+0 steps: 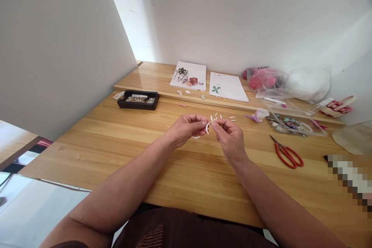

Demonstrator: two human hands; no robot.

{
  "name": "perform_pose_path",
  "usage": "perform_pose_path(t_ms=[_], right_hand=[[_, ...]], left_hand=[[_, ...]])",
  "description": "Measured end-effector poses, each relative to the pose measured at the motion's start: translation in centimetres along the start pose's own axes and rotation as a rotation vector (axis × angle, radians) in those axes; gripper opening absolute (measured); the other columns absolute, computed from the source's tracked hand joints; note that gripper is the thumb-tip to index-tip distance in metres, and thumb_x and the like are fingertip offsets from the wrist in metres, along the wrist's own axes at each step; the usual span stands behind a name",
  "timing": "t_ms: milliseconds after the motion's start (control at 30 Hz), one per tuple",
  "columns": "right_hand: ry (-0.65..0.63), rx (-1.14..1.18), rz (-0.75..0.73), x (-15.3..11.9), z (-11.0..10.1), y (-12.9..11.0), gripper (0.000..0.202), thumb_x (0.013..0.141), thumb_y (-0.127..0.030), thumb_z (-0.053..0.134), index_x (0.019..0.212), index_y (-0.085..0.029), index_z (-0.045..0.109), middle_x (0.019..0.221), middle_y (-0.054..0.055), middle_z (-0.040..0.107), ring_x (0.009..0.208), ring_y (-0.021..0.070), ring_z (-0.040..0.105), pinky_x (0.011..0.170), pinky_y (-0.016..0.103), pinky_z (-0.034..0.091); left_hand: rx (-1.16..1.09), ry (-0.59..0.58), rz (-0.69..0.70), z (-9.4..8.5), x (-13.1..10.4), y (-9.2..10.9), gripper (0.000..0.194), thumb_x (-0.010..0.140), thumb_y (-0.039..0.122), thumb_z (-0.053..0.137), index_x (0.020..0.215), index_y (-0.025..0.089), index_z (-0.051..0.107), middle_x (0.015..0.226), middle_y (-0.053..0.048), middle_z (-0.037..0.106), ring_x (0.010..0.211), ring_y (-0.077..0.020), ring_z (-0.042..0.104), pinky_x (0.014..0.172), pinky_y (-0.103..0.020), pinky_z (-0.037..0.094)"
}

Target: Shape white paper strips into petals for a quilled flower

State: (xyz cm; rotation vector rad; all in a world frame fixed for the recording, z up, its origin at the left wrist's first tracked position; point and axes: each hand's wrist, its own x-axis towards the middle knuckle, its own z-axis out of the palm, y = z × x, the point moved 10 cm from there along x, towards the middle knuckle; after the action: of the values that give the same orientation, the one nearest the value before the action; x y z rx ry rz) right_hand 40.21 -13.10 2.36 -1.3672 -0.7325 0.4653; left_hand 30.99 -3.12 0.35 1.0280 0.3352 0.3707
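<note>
A thin white curved strip (207, 128), like a cut petal, is pinched between my two hands above the middle of the table. My left hand (190, 128) closes thumb and finger at its left side. Opposite, my right hand (230, 133) is shut with thumb and fingertip at its upper end. Another white curved piece (196, 137) shows just under my left hand; whether it lies on the table I cannot tell. Several small white slivers (216, 116) lie on the wood just beyond my fingers. Red-handled scissors (287, 155) rest to the right.
A black tray (138, 104) of beads stands at left. On the raised back ledge lie two paper stacks (229, 85) with flower pieces. At right are a clear box (314, 130) of trinkets, a small white cup (263, 114), plastic bags (269, 79) and a little basket (337, 107).
</note>
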Motion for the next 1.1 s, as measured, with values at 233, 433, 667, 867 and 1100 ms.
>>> perform_pose_path(t_ms=[233, 433, 667, 867, 1100], right_hand=[[0.007, 0.007, -0.003, -0.01, 0.06, 0.08, 0.021, 0.077, -0.04, 0.077, 0.073, -0.022, 0.069, 0.062, -0.003, 0.056, 0.051, 0.0101, 0.036, 0.049, 0.028, 0.027], [0.018, -0.006, 0.001, -0.13, 0.03, 0.04, 0.02, 0.078, -0.039, 0.077, 0.073, -0.022, 0.068, 0.058, -0.004, 0.052, 0.05, 0.0098, 0.032, 0.049, 0.028, 0.026], [0.043, -0.011, -0.011, -0.22, -0.17, 0.11, 0.019, 0.078, -0.04, 0.076, 0.074, -0.023, 0.068, 0.06, -0.003, 0.054, 0.051, 0.0106, 0.035, 0.05, 0.028, 0.027], [0.043, 0.002, -0.01, -0.14, -0.2, 0.33, 0.018, 0.08, -0.038, 0.075, 0.074, -0.023, 0.067, 0.061, -0.004, 0.053, 0.052, 0.0101, 0.034, 0.05, 0.028, 0.027], [0.046, -0.019, -0.012, -0.16, -0.29, 0.44, 0.02, 0.081, -0.039, 0.074, 0.073, -0.022, 0.066, 0.062, -0.004, 0.055, 0.051, 0.0099, 0.033, 0.05, 0.028, 0.027]], left_hand=[[0.057, 0.023, 0.018, -0.13, -0.05, 0.06, 0.028, 0.066, 0.028, 0.087, 0.085, 0.012, 0.074, 0.074, -0.006, 0.07, 0.063, -0.0103, 0.062, 0.062, -0.024, 0.045], [0.067, 0.058, 0.034, -0.28, -0.08, 0.11, 0.023, 0.067, 0.026, 0.083, 0.083, 0.012, 0.074, 0.073, -0.007, 0.071, 0.064, -0.0113, 0.063, 0.062, -0.024, 0.045], [0.094, 0.081, 0.052, -0.45, -0.09, 0.02, 0.026, 0.066, 0.028, 0.086, 0.081, 0.012, 0.073, 0.071, -0.006, 0.07, 0.063, -0.0112, 0.062, 0.062, -0.024, 0.046], [0.058, 0.048, 0.055, -0.09, -0.03, -0.22, 0.03, 0.063, 0.026, 0.088, 0.084, 0.013, 0.071, 0.072, -0.003, 0.069, 0.063, -0.0102, 0.064, 0.063, -0.023, 0.047], [-0.032, 0.04, -0.007, 0.31, -0.11, -0.64, 0.027, 0.064, 0.02, 0.085, 0.086, 0.012, 0.07, 0.073, -0.003, 0.069, 0.06, -0.0092, 0.063, 0.061, -0.023, 0.047]])
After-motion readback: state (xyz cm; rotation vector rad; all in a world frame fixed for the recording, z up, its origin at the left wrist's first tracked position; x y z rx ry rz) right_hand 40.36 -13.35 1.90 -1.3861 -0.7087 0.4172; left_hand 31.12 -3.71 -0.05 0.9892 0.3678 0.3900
